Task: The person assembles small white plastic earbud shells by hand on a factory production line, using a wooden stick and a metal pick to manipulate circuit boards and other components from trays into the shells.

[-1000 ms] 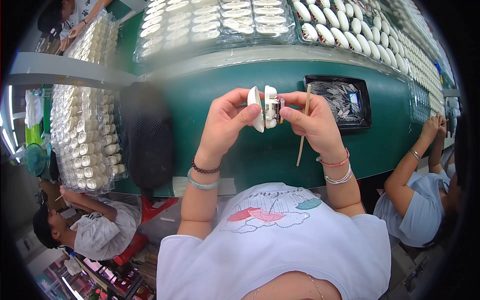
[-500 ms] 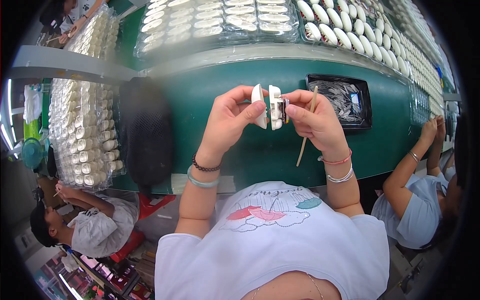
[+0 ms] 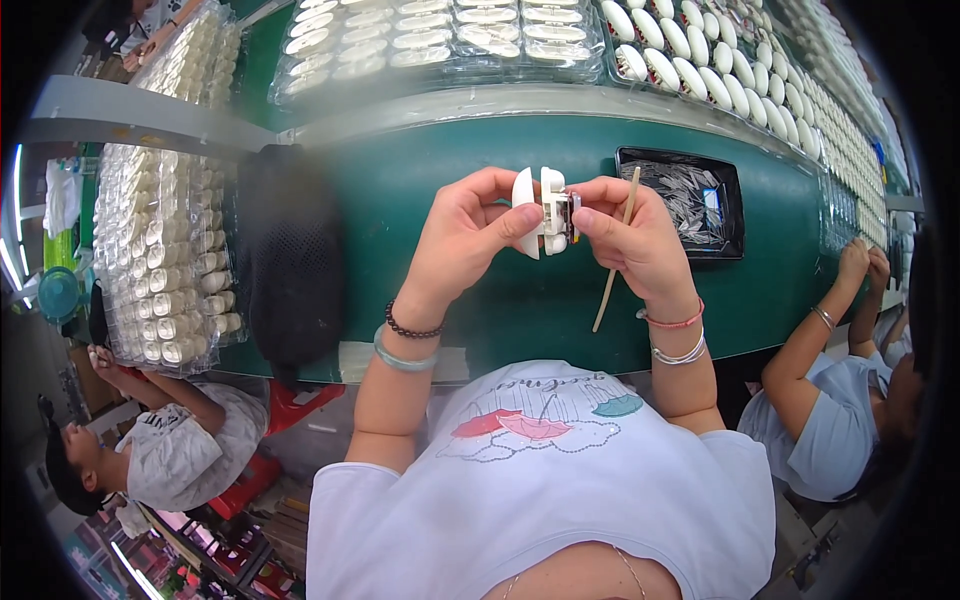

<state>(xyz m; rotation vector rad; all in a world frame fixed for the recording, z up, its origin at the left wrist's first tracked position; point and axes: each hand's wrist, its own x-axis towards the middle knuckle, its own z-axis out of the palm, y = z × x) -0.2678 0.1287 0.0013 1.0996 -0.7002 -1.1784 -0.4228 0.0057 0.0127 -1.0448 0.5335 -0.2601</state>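
Note:
Over the green tabletop my left hand is closed on a smooth white curved shell, thumb on its edge. Facing it, my right hand grips a white plastic housing that has a small dark and metallic part on its right side. The two white pieces are very close, the shell's hollow side toward the housing; whether they touch I cannot tell. A thin pale wooden stick is also tucked between the fingers of my right hand and slants down past it.
A black tray of small clear strips stands right of my hands. Clear trays of white shells line the back; more stacked trays stand left beside a dark mesh bag. Co-workers sit left and right.
My left hand has moved slightly right, bringing the white shell closer to the housing. My right hand has barely moved. The co-worker on the left has shifted a little.

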